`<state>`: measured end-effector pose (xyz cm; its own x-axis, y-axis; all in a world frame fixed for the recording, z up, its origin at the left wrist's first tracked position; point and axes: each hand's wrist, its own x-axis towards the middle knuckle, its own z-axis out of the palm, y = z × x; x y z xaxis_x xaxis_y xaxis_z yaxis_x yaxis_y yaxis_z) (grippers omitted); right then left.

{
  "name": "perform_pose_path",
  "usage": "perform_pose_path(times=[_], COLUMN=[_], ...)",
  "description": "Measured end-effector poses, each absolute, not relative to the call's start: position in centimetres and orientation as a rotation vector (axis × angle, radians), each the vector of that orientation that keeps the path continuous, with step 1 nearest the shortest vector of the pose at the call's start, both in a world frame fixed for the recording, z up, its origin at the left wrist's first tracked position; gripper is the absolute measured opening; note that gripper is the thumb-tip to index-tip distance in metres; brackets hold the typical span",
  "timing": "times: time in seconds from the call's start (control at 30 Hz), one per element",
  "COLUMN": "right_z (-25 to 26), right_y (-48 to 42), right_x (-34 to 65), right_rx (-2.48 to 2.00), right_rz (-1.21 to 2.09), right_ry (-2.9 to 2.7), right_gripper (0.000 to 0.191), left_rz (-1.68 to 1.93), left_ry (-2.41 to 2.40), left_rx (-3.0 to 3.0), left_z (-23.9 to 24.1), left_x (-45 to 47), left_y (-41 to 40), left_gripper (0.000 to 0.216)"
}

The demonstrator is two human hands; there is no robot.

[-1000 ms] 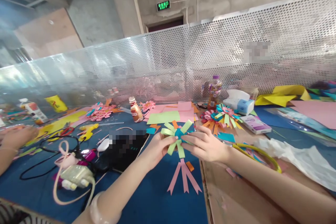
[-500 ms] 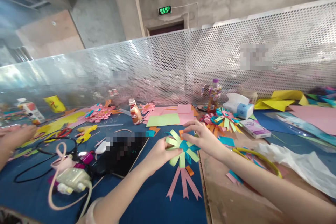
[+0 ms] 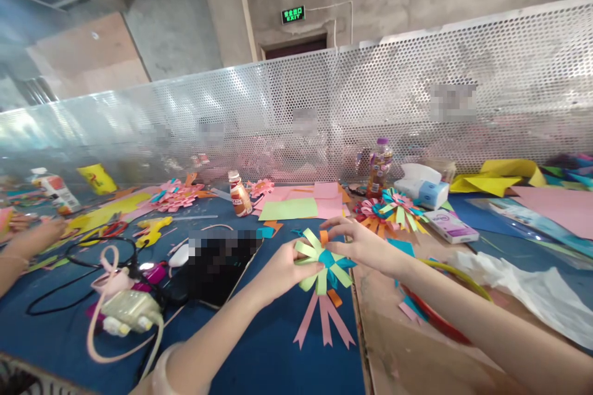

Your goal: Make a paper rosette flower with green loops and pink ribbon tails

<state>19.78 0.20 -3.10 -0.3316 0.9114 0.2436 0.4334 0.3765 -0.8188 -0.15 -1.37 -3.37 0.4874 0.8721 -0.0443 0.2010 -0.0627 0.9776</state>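
Only the head view is on hand. Near the middle of the blue worktop (image 3: 259,352), the person's left hand (image 3: 281,270) has its fingers clamped on the left side of a paper flower (image 3: 319,262) made of looped green strips around a blue centre. The flower is held just above the worktop. The right hand (image 3: 365,245) comes in from the right, thumb and forefinger pinched together on a small orange strip (image 3: 323,237) at the flower's far edge, while its other fingers are spread. Pink strips (image 3: 324,321) fan out flat on the worktop directly beneath the flower.

Farther back stands a small brown bottle (image 3: 238,193) with a white cap. To its right a clear purple-capped bottle (image 3: 378,168) holds an amber drink. Just right of that lies a tissue pack (image 3: 424,188) with a white tissue standing out of its top. Finished flowers (image 3: 393,207) lie in front of the tissue pack, and a small white box (image 3: 451,226) sits to their right.

A dark phone (image 3: 217,265) lies left of the left hand. At the far left edge a co-worker's hand (image 3: 34,237) rests among paper scraps, with a carton (image 3: 55,191) and a yellow cup (image 3: 98,179) behind it; I cannot tell what they contain.
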Motion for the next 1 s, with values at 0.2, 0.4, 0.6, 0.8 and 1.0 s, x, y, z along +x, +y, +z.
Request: perform_pose_path(times=[0.2, 0.4, 0.6, 0.8, 1.0], right_z=[-3.26, -3.42, -3.25, -3.15, -3.02], right_y=[0.18, 0.26, 0.1, 0.06, 0.02], right_x=[19.91, 19.95, 19.95, 19.96, 19.89], right_rx=[-1.112, -1.079, -1.087, -1.103, -1.109], right_rz=[0.878, 0.891, 0.869, 0.825, 0.782], right_ry=[-1.93, -1.935, -1.958, -1.986, -2.008], right_gripper=[0.011, 0.012, 0.011, 0.01, 0.008], left_rz=[0.707, 0.688, 0.689, 0.684, 0.681], left_ry=[0.917, 0.907, 0.926, 0.946, 0.957], left_rx=[1.556, 1.571, 1.567, 1.566, 1.555], left_z=[-3.11, -3.45, -3.42, -3.36, -3.54], left_x=[-0.1, -0.26, -0.27, -0.28, -0.32], left_y=[-1.4, -1.33, -1.3, -1.37, -1.34], left_gripper=[0.029, 0.031, 0.033, 0.035, 0.036])
